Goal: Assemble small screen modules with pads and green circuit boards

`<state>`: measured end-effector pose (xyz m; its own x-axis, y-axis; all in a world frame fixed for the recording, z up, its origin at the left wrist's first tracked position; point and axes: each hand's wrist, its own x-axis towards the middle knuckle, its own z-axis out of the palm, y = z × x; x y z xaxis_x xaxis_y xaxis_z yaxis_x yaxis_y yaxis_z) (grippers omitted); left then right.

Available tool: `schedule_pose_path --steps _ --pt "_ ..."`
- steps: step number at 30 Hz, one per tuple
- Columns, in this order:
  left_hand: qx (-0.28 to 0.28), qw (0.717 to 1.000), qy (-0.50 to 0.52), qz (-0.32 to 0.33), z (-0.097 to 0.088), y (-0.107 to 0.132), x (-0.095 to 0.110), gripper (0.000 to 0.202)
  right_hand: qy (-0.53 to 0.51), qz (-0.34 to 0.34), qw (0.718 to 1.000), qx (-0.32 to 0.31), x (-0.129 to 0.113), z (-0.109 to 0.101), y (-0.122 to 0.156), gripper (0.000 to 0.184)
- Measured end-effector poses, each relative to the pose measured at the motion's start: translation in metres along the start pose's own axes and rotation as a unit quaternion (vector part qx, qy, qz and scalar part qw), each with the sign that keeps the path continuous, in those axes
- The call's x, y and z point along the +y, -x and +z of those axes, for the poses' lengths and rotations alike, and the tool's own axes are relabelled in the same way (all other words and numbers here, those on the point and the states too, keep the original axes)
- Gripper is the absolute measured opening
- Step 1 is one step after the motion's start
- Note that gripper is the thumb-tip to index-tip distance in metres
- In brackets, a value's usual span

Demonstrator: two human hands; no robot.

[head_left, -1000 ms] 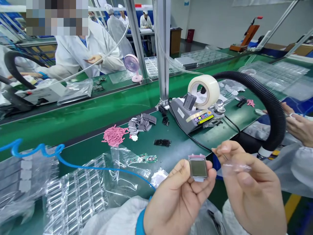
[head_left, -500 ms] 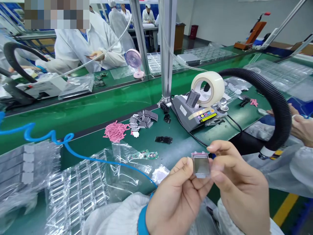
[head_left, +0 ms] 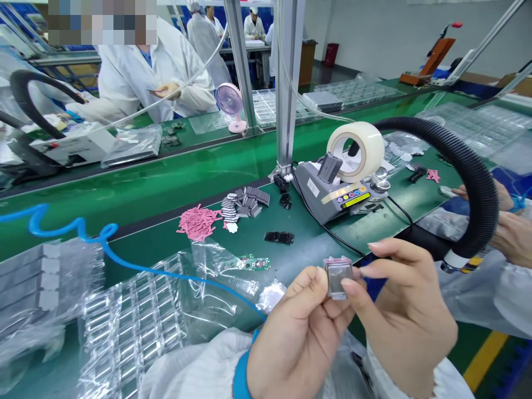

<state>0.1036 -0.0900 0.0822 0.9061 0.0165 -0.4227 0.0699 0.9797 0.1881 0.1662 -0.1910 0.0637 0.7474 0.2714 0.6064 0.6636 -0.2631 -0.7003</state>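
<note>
A small square screen [head_left: 338,277] in a clear frame, with a pink strip along its top edge, is held up above the bench. My left hand [head_left: 297,327] is closed on its left side, thumb on the edge and fingers beneath. My right hand [head_left: 409,316] has its thumb over the lower right of the screen, with a fingertip close by the right edge, and another finger is raised. Beyond the hands lie a green circuit board [head_left: 251,262] on clear plastic film and a row of black pieces [head_left: 279,238].
Pink strips [head_left: 198,223] and grey-white pieces [head_left: 249,200] lie in piles. A clear compartment tray [head_left: 133,305] and a blue coiled hose [head_left: 166,271] are at left. A grey machine [head_left: 320,191] bears a tape roll [head_left: 357,151]; a black ribbed hose [head_left: 465,166] arches at right, near a co-worker's hands.
My right thumb has moved left onto the screen's face, and my right fingers have spread and lifted a little. The screen has turned slightly in my left hand.
</note>
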Motion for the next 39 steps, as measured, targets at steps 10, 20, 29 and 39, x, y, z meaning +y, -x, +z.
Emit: schedule_pose_path --steps 10,20,29,39 --pt "-0.003 0.866 -0.482 0.134 -0.006 0.012 0.028 0.007 -0.05 -0.222 0.928 -0.294 0.01 -0.023 -0.036 0.014" --pt "-0.081 0.784 -0.589 0.18 -0.005 0.023 0.035 0.017 -0.046 -0.252 0.929 -0.267 0.003 -0.016 -0.024 0.003" --pt "-0.08 0.848 -0.518 0.079 -0.043 0.015 0.042 0.012 -0.036 -0.289 0.909 -0.297 0.027 0.006 0.002 0.008" --pt "-0.037 0.944 -0.324 0.057 -0.087 0.035 0.023 0.023 -0.088 -0.278 0.894 -0.341 0.029 0.019 0.02 0.022"
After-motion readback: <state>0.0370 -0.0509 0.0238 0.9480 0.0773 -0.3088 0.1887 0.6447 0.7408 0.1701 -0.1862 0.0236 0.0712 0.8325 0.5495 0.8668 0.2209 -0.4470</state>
